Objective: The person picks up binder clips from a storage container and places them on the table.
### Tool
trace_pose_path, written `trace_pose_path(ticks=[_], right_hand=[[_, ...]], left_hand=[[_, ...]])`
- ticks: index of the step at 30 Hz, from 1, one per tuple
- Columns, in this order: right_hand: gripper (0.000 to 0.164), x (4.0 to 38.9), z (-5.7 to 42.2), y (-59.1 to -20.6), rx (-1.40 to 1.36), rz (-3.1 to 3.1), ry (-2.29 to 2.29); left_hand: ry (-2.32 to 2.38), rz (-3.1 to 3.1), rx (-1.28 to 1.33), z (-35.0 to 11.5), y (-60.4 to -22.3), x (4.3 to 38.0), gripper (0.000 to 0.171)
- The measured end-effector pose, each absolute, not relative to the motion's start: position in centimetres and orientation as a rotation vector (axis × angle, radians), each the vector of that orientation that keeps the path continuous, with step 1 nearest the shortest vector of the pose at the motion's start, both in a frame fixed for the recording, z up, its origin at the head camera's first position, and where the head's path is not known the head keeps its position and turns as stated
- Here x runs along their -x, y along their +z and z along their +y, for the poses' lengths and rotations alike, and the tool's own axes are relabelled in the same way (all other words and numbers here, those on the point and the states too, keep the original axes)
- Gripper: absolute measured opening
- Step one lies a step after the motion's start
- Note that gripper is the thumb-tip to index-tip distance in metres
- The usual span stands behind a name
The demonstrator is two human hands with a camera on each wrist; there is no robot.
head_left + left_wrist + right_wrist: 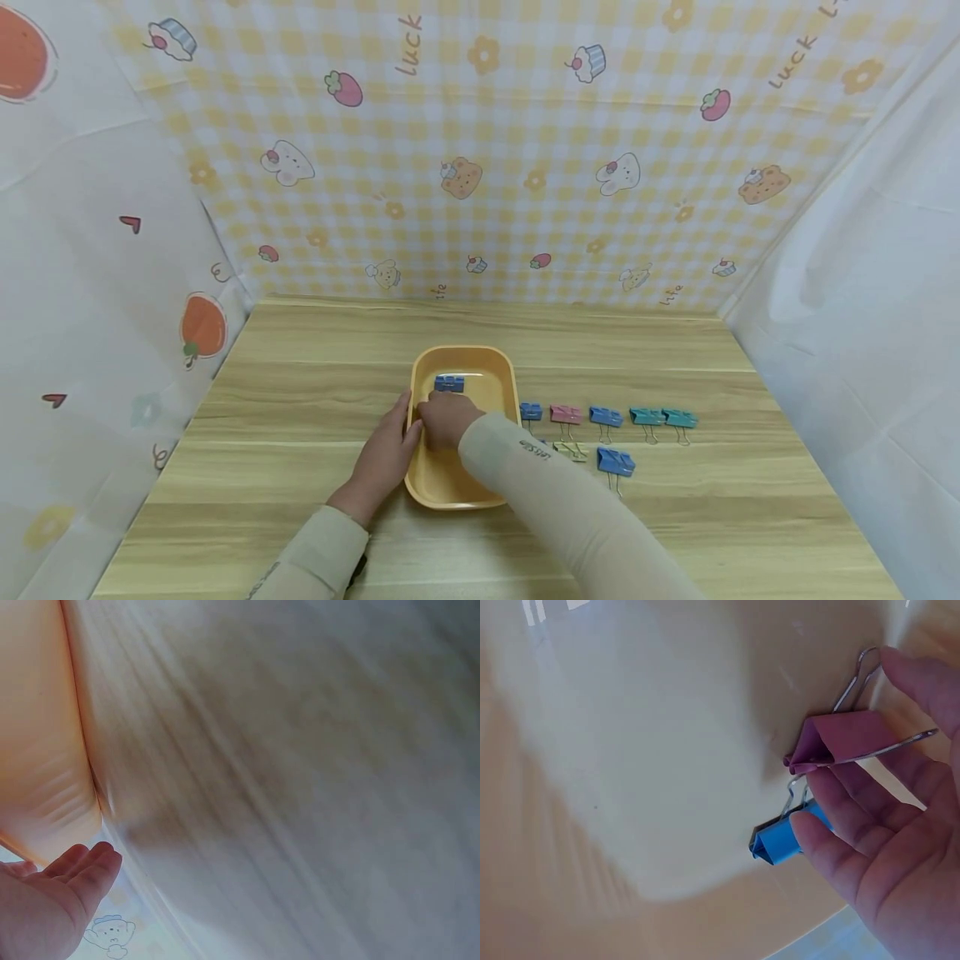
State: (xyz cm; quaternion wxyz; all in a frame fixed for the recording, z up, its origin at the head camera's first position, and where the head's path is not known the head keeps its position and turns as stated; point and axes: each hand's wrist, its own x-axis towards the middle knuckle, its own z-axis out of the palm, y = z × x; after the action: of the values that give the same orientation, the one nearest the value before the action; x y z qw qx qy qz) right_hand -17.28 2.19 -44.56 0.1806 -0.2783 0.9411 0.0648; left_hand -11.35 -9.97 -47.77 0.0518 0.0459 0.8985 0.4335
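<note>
A yellow-orange plastic box [465,505] stands on the wooden table. My left hand [386,454] holds its left side, thumb at the rim and fingers along the outer wall; fingers and wall also show in the left wrist view. Reaching into the box, my right hand [447,419] grips a pink binder clip [855,733], thumb on one wire handle and fingers at its underside. That clip is hidden by the hand in the head view. A blue binder clip [449,383] lies inside near the far left, close to my fingers in the right wrist view.
Right of the box lie several binder clips: a pink one [566,414], blue ones including one nearer me [616,462], two teal ones side by side [647,416], and a yellow one [570,451]. My right forearm partly covers those nearest the box. A checked cloth [510,225] hangs behind.
</note>
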Motion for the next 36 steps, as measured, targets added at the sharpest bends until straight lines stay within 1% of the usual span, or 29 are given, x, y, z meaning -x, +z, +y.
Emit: trace_pose_path(ticks=[7,18,25,36], right_hand=[[0.027,17.6,2.2,-45.3,0.820,2.659,0.217],[0.031,17.5,2.0,-45.1,0.820,2.633,0.273],[0.025,17.5,2.0,-44.9,0.815,2.632,0.261],[0.032,17.0,1.9,-43.9,0.776,2.612,0.252]], left_hand=[[1.307,2.752,-0.143,-9.9,-47.6,11.3,0.059],[1.315,2.741,-0.139,-10.0,-47.8,11.4,0.060],[1.324,2.742,-0.134,-10.0,-47.6,11.3,0.059],[1.319,2.737,-0.131,-10.0,-47.7,11.2,0.059]])
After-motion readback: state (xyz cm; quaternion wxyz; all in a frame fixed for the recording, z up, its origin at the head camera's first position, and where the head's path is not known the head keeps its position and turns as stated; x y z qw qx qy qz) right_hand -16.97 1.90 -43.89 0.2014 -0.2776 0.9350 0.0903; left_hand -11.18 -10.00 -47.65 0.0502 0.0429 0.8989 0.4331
